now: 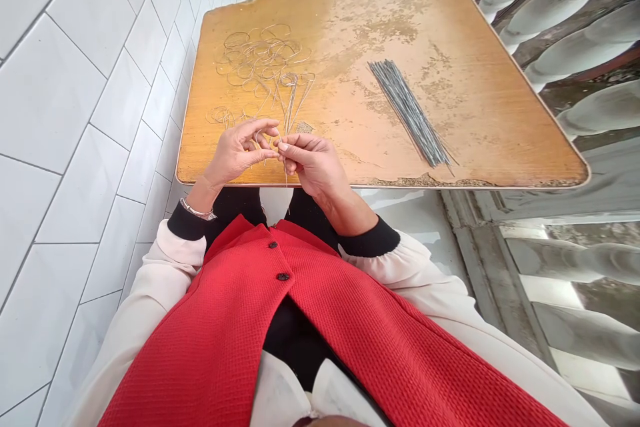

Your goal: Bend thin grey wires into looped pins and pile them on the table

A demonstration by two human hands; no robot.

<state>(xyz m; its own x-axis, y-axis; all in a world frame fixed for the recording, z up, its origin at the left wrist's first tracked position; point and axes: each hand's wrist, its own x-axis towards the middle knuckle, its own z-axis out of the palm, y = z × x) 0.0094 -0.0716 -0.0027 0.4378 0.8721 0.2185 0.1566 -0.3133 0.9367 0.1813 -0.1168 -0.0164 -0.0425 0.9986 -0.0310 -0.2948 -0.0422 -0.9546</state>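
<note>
Both hands meet over the near edge of the worn wooden table (pixel 340 107). A thin metal wire (pixel 287 177) is pinched between the thumb and fingers of my right hand (pixel 313 157), and its straight end hangs down past the table edge. My left hand (pixel 235 150) curls round a bent loop of the same wire, thumb and fingertips close to the right fingertips. Just beyond the hands lie several long bent wires (pixel 293 100) with looped ends. Farther back is a loose heap of curled wire rings (pixel 265 53).
To the right on the table lies a bundle of straight grey wires (pixel 410 113), slanting toward the near edge. A smaller tangle of wire (pixel 220 115) sits at the table's left. A white tiled wall (pixel 90 107) runs along the left, and a balustrade (pixel 565 40) stands on the right.
</note>
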